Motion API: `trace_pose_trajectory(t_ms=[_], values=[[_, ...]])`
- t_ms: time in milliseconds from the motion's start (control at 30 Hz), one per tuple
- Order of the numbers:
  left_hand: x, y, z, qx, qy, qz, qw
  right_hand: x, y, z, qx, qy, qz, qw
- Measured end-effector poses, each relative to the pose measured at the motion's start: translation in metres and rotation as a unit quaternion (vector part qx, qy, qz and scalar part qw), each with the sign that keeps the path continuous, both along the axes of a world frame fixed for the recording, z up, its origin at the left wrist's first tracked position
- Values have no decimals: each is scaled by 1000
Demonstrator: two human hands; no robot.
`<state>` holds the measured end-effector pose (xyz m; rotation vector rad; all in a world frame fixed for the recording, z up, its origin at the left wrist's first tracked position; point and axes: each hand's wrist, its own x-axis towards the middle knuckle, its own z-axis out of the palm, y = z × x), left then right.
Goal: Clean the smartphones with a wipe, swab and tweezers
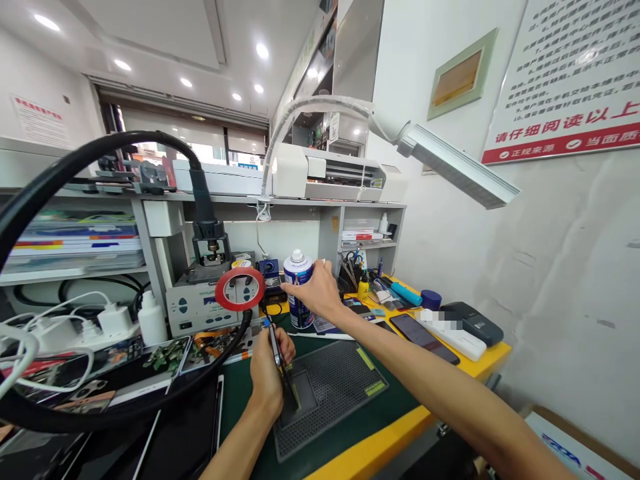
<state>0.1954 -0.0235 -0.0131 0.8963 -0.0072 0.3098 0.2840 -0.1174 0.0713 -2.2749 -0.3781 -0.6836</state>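
Spray can's upright just past the grey pad, and the right hand has its thumb and fingers curled around it. The left hand is gripping what looks to me like a phone, edge-on over the pad. Red tape ring just left of the can, yellow bottle off to its right, another phone further along.

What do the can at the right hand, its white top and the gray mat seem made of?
Can: probably metal, smooth printed finish; the domed shoulder suggests an aerosol.
White top: likely plastic, opaque, evenly colored.
Mat: perhaps rubber or silicone, given its dull, finely patterned surface; I can't be sure.
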Motion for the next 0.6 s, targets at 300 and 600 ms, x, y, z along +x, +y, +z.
trace_pose_trajectory(t_ms=[300,600], values=[[-1,1,-1,7,0,9,1000,13,-19,-1,78,5,-54,996],[-1,1,0,28,14,4,1000,2,-47,-33,168,-33,38,984]])
